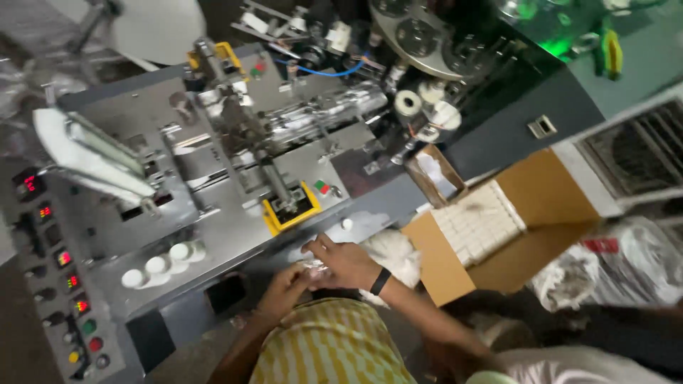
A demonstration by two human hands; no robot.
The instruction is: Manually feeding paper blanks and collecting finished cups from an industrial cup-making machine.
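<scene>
Both hands meet right at the front edge of the grey machine table (235,242): the right hand (345,262), with a black wristband (380,281), curls down over a small clear crinkly packet (313,267), and the left hand (284,286) comes up under it, fingers closed around the same little bundle, so the two hands are pressed together on it just above the yellow striped shirt (331,348). Judging by the shine and the wrinkles, that packet is thin film, feather-light, soft and a bit slippery; it looks like something to pinch by its edges or sealed ends rather than squeeze across the middle, since a crushing grip would likely flatten whatever sits inside. Beside the right wrist lies a heap of white fluffy material (393,252), and past it an open cardboard box (441,267) packed with rows of small white packs (478,222). On the table to the left sit several small white round caps (162,264), near a panel of red displays and buttons (67,281), with a yellow bracket (290,210) on the machine further up. What the packet holds I cannot make out: the fingers cover most of it and the frame is motion-blurred. The left fingertips are hidden under the right hand, the forearms run out of the bottom edge, and the bags at the far right (612,267) are too smeared to read.
</scene>
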